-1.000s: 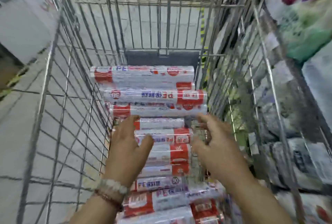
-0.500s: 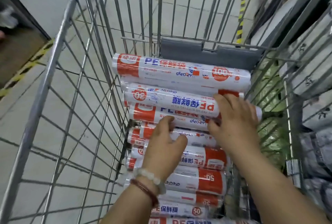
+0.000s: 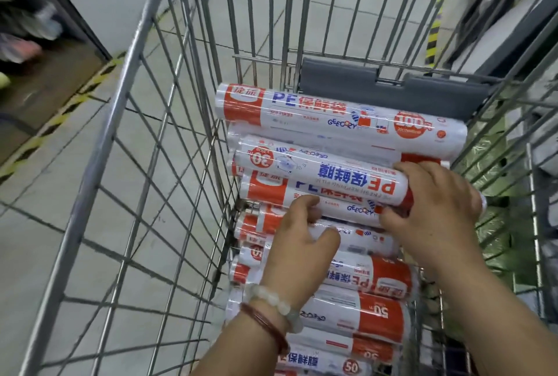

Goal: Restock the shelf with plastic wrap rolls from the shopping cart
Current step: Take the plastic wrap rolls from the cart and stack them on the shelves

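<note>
**Inside the wire cart: rolls of plastic wrap, two hands on the stack**

Wire shopping cart (image 3: 126,146): steel grid sides and a barred far end, filling most of the view; grey plastic flap (image 3: 389,95) folded down at the far end of the basket. Pale tiled floor (image 3: 45,239) shows through the left side, with a yellow-and-black hazard stripe (image 3: 60,110) running along it at far left.

Store shelf (image 3: 540,134): right of the cart, seen through the wire and blurred; packaged goods on it, kind not legible.

Stack of plastic wrap rolls (image 3: 356,309): white with red end bands and blue lettering, lying crosswise in the right part of the basket, packed side by side from the near edge to the grey flap. Farthest roll (image 3: 332,113) lies against the flap, marked "PE" and "100".

Held roll (image 3: 320,173): upper layer, far half of the stack, lettering upside down, a red "30" disc at its left end. It rests on the rolls beneath.

Right hand (image 3: 437,206): curled round the right end of the held roll, fingers (image 3: 422,170) over the far side, thumb on the near side.

Left hand (image 3: 299,252): lower and nearer, fingers bent down over a roll (image 3: 356,209) just under the held one, thumb (image 3: 326,239) apart across the next roll nearer. Whether it truly clamps that roll cannot be told.

Bracelets: pale bead bracelet (image 3: 271,300) and thin red bangle (image 3: 265,327) on the left wrist.
</note>
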